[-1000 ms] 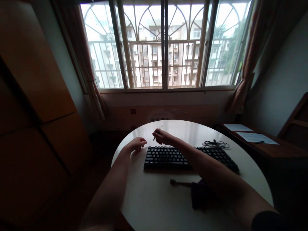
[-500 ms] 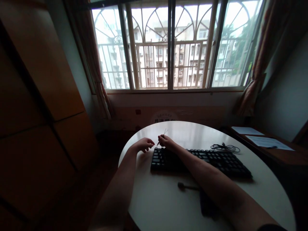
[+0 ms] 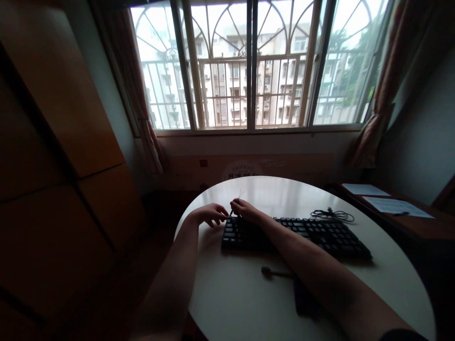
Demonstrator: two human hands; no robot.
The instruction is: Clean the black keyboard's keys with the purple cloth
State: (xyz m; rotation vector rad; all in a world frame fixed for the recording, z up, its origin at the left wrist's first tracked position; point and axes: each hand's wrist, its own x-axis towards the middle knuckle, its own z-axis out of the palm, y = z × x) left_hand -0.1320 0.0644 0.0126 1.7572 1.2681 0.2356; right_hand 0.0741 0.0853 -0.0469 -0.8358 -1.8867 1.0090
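Observation:
A black keyboard [image 3: 332, 237] lies across the white round table [image 3: 234, 293]. My right hand [image 3: 246, 210] is closed in a pinch over its far left corner. Between those fingers is a thin keycap puller [image 3: 241, 193], with fine wires sticking up and its dark tip pointing down at the corner keys. My left hand [image 3: 212, 214] hovers beside that corner, fingers apart and holding nothing visible; its index fingertip is close to the tip. Whether the tip touches a key is too small to tell. My right forearm hides the middle of the keyboard.
A small brush [image 3: 267, 272] lies in front of the keyboard, beside a dark cloth-like item [image 3: 304, 299] partly under my right forearm. The coiled black cable [image 3: 332, 215] rests behind the keyboard. Papers [image 3: 396, 207] and a dark pen lie on a brown surface at right.
My right hand has moved slightly down and left, bringing the puller's tip to the keyboard's corner. My left fingertips are now nearer to it. The view has shifted slightly.

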